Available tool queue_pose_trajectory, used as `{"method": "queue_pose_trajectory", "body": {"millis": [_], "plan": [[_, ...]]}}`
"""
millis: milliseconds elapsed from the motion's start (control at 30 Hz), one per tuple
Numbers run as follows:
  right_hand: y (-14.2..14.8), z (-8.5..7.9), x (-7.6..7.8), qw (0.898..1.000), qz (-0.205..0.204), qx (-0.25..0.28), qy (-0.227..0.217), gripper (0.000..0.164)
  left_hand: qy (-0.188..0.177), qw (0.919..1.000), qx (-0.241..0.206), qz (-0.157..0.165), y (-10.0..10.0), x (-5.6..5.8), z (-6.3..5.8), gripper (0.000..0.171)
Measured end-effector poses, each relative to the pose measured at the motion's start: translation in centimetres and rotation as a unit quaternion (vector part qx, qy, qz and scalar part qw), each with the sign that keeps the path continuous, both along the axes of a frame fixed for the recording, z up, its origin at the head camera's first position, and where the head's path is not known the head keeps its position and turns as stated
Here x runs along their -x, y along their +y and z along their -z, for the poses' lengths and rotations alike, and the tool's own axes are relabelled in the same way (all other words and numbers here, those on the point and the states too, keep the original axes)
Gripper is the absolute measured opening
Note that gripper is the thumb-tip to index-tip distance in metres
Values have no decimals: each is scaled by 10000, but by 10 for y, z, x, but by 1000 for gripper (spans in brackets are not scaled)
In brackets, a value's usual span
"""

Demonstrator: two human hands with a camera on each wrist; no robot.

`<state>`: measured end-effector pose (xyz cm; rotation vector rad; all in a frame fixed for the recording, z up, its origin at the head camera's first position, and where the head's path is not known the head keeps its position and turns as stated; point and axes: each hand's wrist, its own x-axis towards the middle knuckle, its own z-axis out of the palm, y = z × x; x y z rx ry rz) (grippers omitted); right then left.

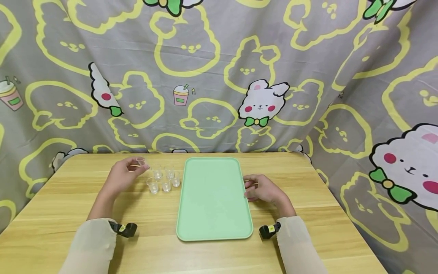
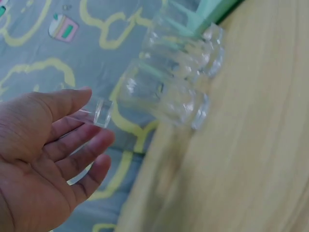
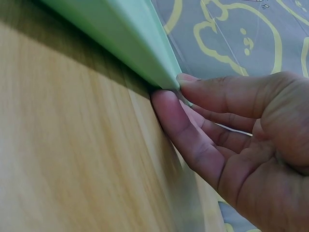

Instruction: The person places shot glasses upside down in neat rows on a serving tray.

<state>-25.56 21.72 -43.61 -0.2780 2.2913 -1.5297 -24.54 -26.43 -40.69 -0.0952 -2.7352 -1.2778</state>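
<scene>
Your left hand [image 1: 124, 176] pinches a clear glass [image 2: 103, 113] at the tray's [image 1: 215, 198] ten o'clock; your right hand [image 1: 263, 188] grips its three-o'clock rim, presumably for steadiness.

Soft light — blurry left-wrist cups [image 2: 164, 95]

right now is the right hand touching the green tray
Touching: the right wrist view shows the right hand with thumb and finger pinching the edge of the green tray.

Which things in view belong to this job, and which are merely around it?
Part of the job:
clear cup in the left hand
standing cups
green tray, edge gripped by the right hand

Merely around it:
patterned curtain
wooden table
wrist cameras
</scene>
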Motion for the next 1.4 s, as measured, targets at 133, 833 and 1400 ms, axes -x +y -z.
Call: {"method": "queue_pose_trajectory", "body": {"millis": [133,833,1400], "plan": [[-2,-1,0,10000,53,-31,2,61,267,9996,-36,-67,8,2,-9,57],[0,-3,0,9999,65,-88,-47,61,678,9956,-329,563,90,22,-29,45],[-1,0,2,10000,-1,5,-61,63,621,9913,-598,997,132,27,-26,37]]}}
